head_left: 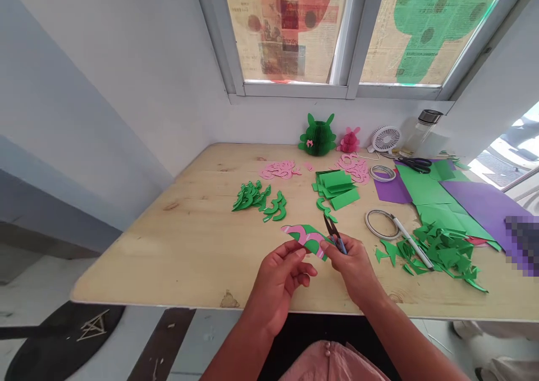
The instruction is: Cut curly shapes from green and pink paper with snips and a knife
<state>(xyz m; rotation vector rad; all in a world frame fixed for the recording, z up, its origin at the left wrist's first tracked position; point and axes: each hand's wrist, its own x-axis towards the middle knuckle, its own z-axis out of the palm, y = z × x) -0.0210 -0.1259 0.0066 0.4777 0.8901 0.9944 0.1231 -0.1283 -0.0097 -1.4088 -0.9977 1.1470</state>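
Note:
My left hand (278, 280) pinches the lower edge of a green and pink paper piece (304, 233), cut in a curved, wavy shape. My right hand (353, 266) is wrapped around a pair of scissors (332, 227), whose dark blades point up and away from me; the right thumb also rests at the paper's right end. Just beyond the blade tips lies a wavy green paper strip (323, 206). Behind it is a stack of green paper rectangles (337, 186). Green curved cutouts (251, 194) form a pile to the left, with a smaller group (276, 206) beside it.
Pink cutouts (280, 170) lie farther back. Green scraps (446, 252), a white pen (412, 243) and tape rolls (381, 224) are on the right, near green and purple sheets (480, 198). A green honeycomb paper figure (319, 137), small fan (386, 139) and bottle (421, 131) stand along the wall.

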